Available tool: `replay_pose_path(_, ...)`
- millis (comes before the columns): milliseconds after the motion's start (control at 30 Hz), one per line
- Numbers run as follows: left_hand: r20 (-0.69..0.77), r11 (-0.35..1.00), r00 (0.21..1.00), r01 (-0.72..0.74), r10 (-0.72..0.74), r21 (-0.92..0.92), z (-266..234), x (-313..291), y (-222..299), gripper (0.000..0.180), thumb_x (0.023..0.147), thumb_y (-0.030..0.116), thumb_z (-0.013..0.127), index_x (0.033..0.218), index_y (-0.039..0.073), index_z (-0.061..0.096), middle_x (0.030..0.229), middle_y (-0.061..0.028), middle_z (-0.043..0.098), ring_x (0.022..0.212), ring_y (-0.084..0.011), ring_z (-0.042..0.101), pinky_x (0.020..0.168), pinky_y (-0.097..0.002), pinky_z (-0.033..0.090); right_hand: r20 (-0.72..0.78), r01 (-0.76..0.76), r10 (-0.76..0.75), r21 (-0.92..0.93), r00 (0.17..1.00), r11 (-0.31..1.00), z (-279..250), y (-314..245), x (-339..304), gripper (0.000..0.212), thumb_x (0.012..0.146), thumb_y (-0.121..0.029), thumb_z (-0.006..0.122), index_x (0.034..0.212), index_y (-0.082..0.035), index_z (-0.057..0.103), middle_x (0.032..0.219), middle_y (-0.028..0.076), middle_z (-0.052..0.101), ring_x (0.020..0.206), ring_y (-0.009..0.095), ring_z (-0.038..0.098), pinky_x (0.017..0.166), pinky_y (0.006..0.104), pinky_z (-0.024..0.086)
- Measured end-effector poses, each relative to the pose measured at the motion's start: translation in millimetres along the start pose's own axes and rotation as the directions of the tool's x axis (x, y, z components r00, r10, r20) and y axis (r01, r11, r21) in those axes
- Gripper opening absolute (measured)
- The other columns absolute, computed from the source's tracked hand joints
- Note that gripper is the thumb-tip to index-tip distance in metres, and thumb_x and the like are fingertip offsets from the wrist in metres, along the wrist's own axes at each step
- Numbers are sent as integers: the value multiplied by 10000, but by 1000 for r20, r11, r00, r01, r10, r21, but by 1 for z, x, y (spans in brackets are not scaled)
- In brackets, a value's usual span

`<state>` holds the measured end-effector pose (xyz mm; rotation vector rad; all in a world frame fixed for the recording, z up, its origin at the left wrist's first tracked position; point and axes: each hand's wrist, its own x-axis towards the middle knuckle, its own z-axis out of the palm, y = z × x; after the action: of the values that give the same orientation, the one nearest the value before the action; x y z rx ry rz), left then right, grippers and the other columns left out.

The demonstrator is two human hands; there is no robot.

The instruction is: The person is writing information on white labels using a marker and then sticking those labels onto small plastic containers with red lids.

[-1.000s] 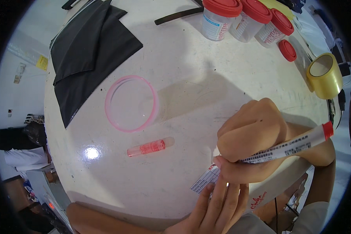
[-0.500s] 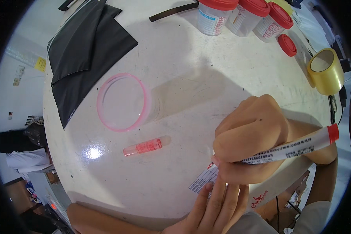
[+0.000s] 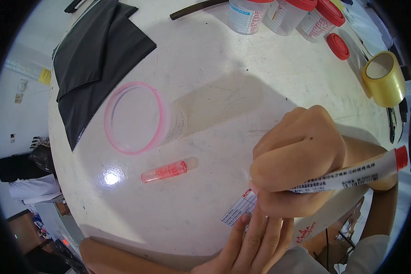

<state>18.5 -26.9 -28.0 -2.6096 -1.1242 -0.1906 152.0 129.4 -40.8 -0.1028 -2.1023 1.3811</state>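
Observation:
My right hand [image 3: 301,157] is closed around a white marker [image 3: 351,176] with a red end, which slants up to the right. The marker's tip is hidden under that hand. Below it lies a white printed label [image 3: 239,208], partly covered. My left hand [image 3: 249,249] rests with its fingers stretched out flat over the label's lower edge, touching the right hand's underside. To the left lies a small clear tube [image 3: 171,171] with red print. Behind the tube a clear cup with a pink rim [image 3: 161,114] stands on the white table [image 3: 205,219].
Black folded cloth [image 3: 100,68] covers the far left. Several clear containers with red lids [image 3: 319,25] stand at the back, with a loose red lid [image 3: 338,46] beside them. A roll of yellowish tape [image 3: 386,86] sits at the right edge. A dark strip [image 3: 196,9] lies behind.
The view has shifted slightly, so the cup, tube and containers sit a little further up or left. The marker's red end has moved slightly right. Both hands keep nearly the same pose.

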Motion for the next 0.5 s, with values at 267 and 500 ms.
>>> replay_pose_path(267,25,999,1000,3,-2,-37,-1,-2,-2,271,918,178,479,1121,105,643,1095,-92,627,982,-215,652,836,-300,535,32,-58,56,59,998,997,1,-3,2,220,644,90,672,815,4,565,562,102,578,396,190,551,358,245,405)
replay_pose_path(500,24,997,999,-38,40,-70,-3,4,-4,273,912,167,485,1122,94,643,1103,-101,626,979,-224,654,827,-304,543,-51,-14,10,-83,999,996,1,-6,-2,192,637,83,678,735,-8,542,503,69,530,354,162,498,329,235,356)
